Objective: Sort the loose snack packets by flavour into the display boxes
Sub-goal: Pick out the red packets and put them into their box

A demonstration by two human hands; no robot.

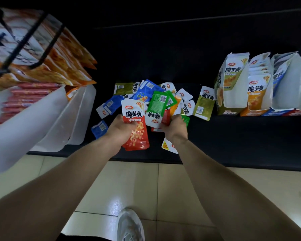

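- Plastic film: light, floppy, slick; probably apt to slide off a stack.
- Red packets [136,136] gripped in left hand [122,129]; green packets [157,105] pinched in right hand [176,126].
- Loose pile [141,94] mid-shelf [233,136]; boxes [233,84] at right.
- Best pinched flat at sealed edges, not bellies.

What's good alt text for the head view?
A person's left hand holds red snack packets while the right hand grips green packets above a loose mixed pile on a dark shelf; part-filled display boxes stand to the right.

Red packets [137,134], green packets [157,103] in hands [121,130]
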